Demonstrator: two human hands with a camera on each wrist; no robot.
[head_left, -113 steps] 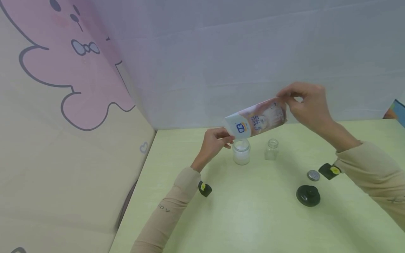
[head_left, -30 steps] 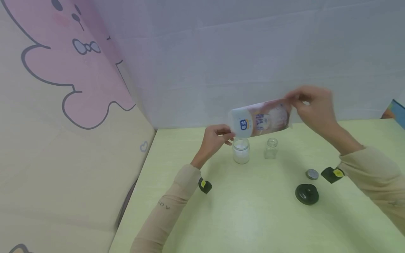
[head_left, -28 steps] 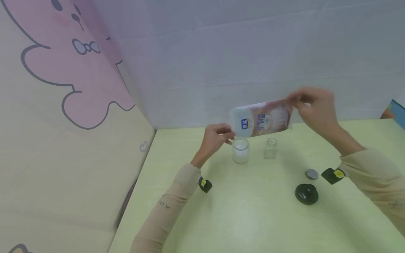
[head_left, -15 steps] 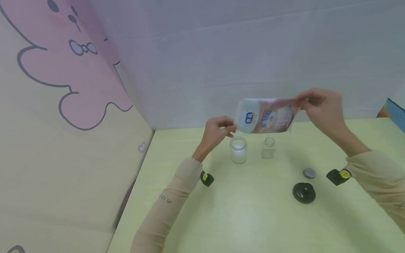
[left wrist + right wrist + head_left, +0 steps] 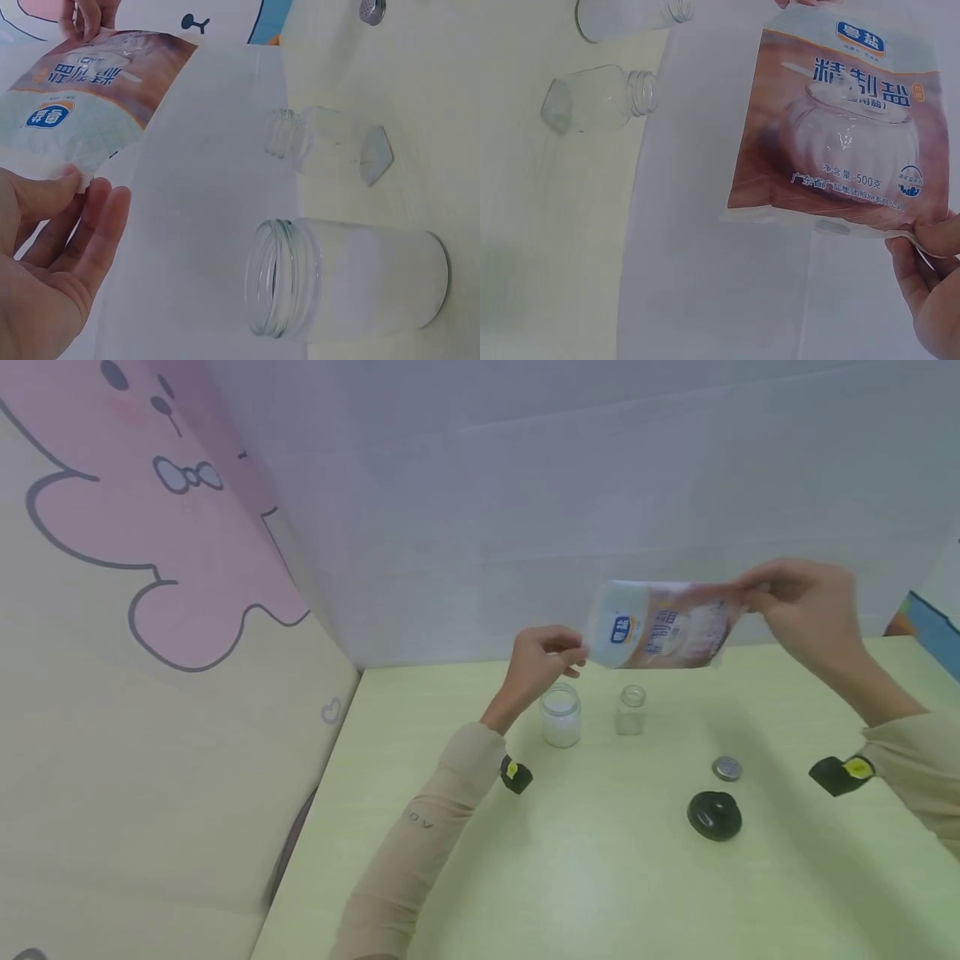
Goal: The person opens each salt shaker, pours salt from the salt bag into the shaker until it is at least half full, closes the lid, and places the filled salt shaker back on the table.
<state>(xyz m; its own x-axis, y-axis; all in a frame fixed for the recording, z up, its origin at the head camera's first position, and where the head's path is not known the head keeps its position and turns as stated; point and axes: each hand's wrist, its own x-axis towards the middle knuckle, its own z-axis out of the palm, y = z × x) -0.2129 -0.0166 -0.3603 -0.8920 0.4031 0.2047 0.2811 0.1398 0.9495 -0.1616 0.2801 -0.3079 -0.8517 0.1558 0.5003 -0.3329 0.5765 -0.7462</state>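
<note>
A printed salt bag (image 5: 663,625) is stretched sideways above the table's far edge, held between two hands. My left hand (image 5: 540,662) pinches one corner at its pale end, thumb against fingers, as the left wrist view shows on the bag (image 5: 90,97). At the brown end, my right hand (image 5: 810,610) pinches the other corner; in the right wrist view the thumb (image 5: 939,236) lies on the bag's edge. Below the left hand stands a glass jar (image 5: 561,728) with white contents, its mouth uncovered. Right of it is a smaller, uncapped glass bottle (image 5: 631,717).
A small silver perforated cap (image 5: 727,767) lies on the pale green table (image 5: 585,877), right of the bottle. Nearer the front is a black round lid (image 5: 714,816) with a knob. A white cloth wall (image 5: 480,527) rises behind the table.
Both hands have carried the salt bag to the right, so it no longer overlaps the jar's mouth in the head view. The bag has gone from slanted to nearly level. Jar, bottle and lids stay put.
</note>
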